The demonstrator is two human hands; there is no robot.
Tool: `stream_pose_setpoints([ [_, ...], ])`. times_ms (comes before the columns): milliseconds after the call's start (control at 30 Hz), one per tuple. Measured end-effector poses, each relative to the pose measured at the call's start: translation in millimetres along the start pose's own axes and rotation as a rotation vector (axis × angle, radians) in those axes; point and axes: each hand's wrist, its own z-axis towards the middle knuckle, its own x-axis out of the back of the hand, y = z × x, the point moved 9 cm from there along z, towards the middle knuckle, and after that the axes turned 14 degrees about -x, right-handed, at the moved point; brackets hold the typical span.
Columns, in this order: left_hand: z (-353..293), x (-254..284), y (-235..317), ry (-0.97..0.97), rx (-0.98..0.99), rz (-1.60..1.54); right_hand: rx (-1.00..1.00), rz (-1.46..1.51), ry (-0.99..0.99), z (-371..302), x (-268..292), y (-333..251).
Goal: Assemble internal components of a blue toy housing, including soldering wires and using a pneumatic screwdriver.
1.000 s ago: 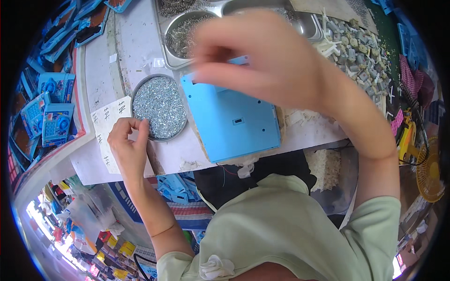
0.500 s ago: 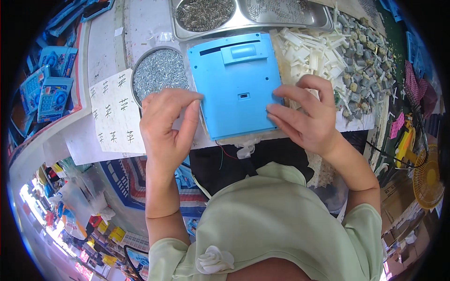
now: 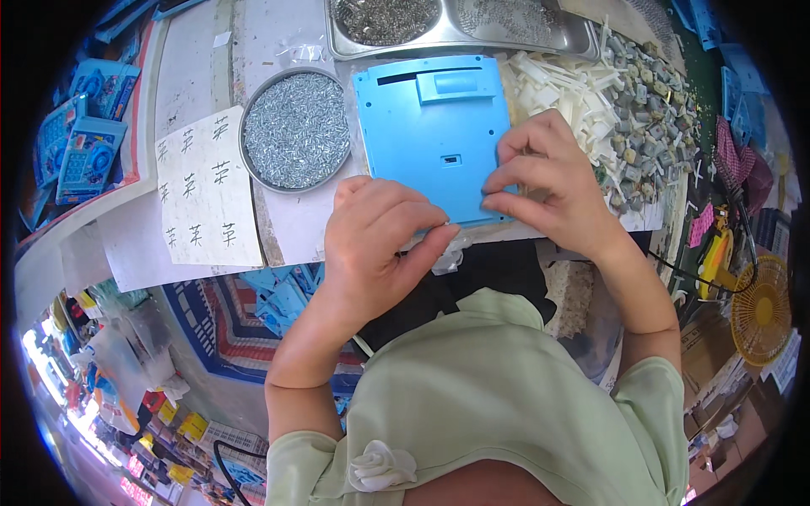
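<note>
A blue plastic casing point(image 3: 430, 135) lies back side up on the table's near edge, with a long slot, a raised block, small holes and a small socket in it. Over its lower edge, my left hand point(image 3: 380, 244) is closed in a pinch; a tiny shiny tip, apparently a small screw point(image 3: 449, 223), shows between thumb and forefinger. My right hand point(image 3: 548, 185) has its curled fingers and thumb against the casing's right side, holding it. Left of the casing stands a round dish point(image 3: 295, 128) full of small silvery screws.
A metal tray point(image 3: 464, 52) with small metal parts stands at the back. White plastic pieces point(image 3: 553, 101) and a heap of small grey motors point(image 3: 645, 110) lie to the right. A handwritten sheet point(image 3: 207, 194) lies left; blue printed panels point(image 3: 93, 156) sit in a bin beyond.
My left hand has moved right from the casing's left edge to its lower edge, pinching a tiny shiny piece. The right hand stays at the casing's right side. The view has shifted slightly.
</note>
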Motion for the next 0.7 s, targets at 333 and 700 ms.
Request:
stream_pose_setpoints([
  [333, -8.1, 7.5, -9.2, 0.027, 0.06, 0.041, -0.086, 0.062, 0.115, 4.4, 0.9, 28.1],
  [700, -10.2, 21.7, -7.7, 0.104, 0.067, 0.03, -0.274, 0.128, -0.077, 12.0, 5.7, 33.8],
])
